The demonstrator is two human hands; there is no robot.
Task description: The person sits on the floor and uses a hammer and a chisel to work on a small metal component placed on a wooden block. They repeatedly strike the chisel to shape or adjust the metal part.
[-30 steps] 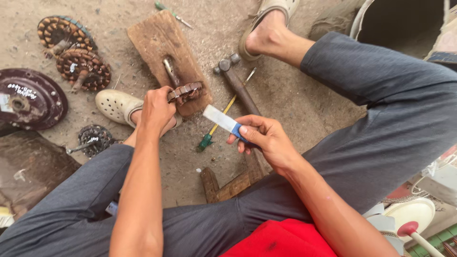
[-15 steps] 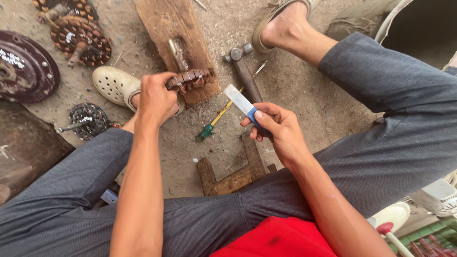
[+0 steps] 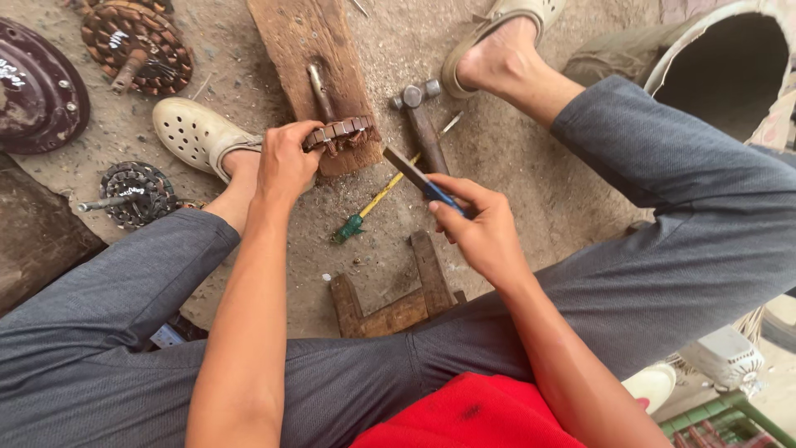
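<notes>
Far left, a dark round metal cover [image 3: 33,91] is seen on the dirt, with a pale rectangular label patch near its top edge. Next to it a copper-wound stator [image 3: 137,37] sits up top, and a smaller dark wound core [image 3: 137,192] with a shaft sticking out to the left is parked lower down, close to the cream perforated clog [image 3: 195,133]. Moving right, the left hand [image 3: 282,162] is wrapped tight around a ring-shaped copper-wound motor core [image 3: 340,133], which is pressed down on the near end of a wooden plank [image 3: 303,50]; the core's shaft is pointed up the board, away from the person, so its long axis is lined up with the plank. Just below, a green-and-yellow screwdriver [image 3: 361,211] is laid diagonally on the ground, green handle nearest the knees. A small wooden frame [image 3: 398,299] is set between the legs. A hammer [image 3: 419,108] is lying just right of the plank, head toward the far foot. Then the right hand [image 3: 477,224]: its fingers are pinched closed on a flat blade with a blue grip [image 3: 419,178], which is angled up-left, tip just beside the core. Whether tip and windings are touching can't be told.
</notes>
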